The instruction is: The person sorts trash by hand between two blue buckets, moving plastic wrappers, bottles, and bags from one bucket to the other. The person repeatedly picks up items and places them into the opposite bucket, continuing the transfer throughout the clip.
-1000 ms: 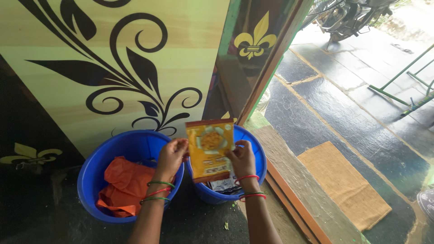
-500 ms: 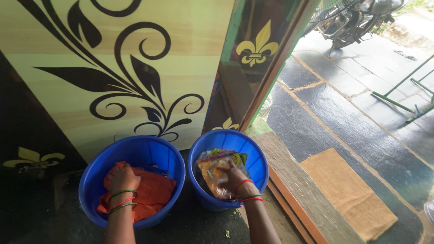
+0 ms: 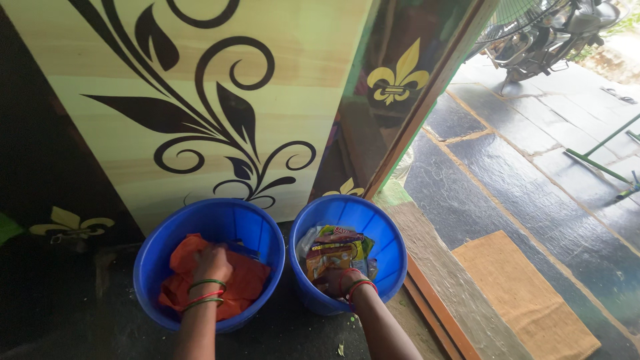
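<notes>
Your left hand (image 3: 212, 264) is down inside the left round blue plastic bucket (image 3: 157, 248), resting on the crumpled orange plastic bag (image 3: 248, 283) that fills its bottom. Your fingers curl into the bag's folds, but you cannot tell from this angle whether they actually pinch the plastic or only press on it. Green and red bangles sit on that wrist.

Your right hand (image 3: 335, 281) is inside the right round blue plastic bucket (image 3: 393, 248), low against its near wall. It lies just below the yellow-orange snack packet (image 3: 333, 255), touching the packet's lower edge. The fingers are mostly hidden under the packet and the wrist, so you cannot tell whether they are closed on it or spread. The packet lies flat and slightly tilted on top of a few other wrappers, one greenish-yellow and one pale, all within that bucket.

The two buckets stand side by side, rims nearly touching, on a dark floor in front of a pale yellow-green wooden panel with black floral scrollwork (image 3: 220, 107). To your right a brown woven doormat (image 3: 527, 300) lies on dark stone paving, well apart from the buckets. A parked motorcycle (image 3: 553, 33) stands at the top right.
</notes>
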